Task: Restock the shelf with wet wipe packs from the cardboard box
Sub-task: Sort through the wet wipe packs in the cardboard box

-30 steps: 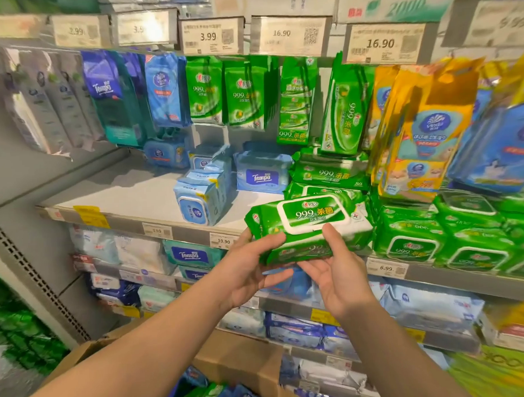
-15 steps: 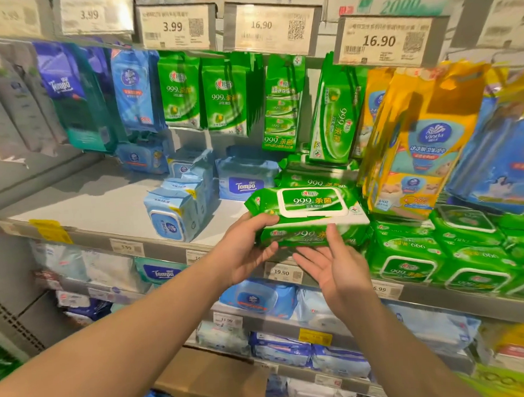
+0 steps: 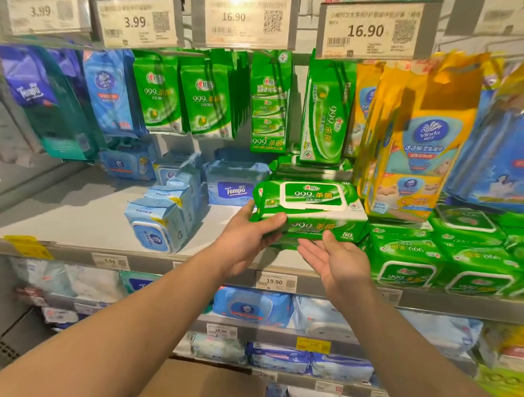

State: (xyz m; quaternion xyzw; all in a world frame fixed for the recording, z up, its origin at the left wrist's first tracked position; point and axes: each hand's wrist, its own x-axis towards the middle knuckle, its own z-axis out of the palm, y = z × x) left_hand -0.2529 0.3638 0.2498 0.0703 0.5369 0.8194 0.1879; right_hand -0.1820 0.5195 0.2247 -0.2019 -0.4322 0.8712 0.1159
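Observation:
A green wet wipe pack (image 3: 310, 206) with a white lid frame lies over the front part of the shelf (image 3: 75, 212), beside a stack of the same green packs (image 3: 467, 249) to its right. My left hand (image 3: 247, 238) grips the pack's left end, thumb on its front face and fingers behind. My right hand (image 3: 335, 261) sits just below the pack's front edge, palm up with straight fingers, its fingertips at the pack's underside. Only a top flap of the cardboard box (image 3: 200, 387) shows at the bottom of the view.
Blue wipe packs (image 3: 162, 220) and a Tempo pack (image 3: 236, 184) stand left of the green pack. Green, yellow and blue packs hang from hooks above (image 3: 208, 98). Price tags line the shelf edges. Lower shelves (image 3: 260, 324) hold more blue packs.
The green pack moved farther in onto the shelf, toward the stack. My right hand let go of its front and now lies open beneath it. The view moved closer to the shelf.

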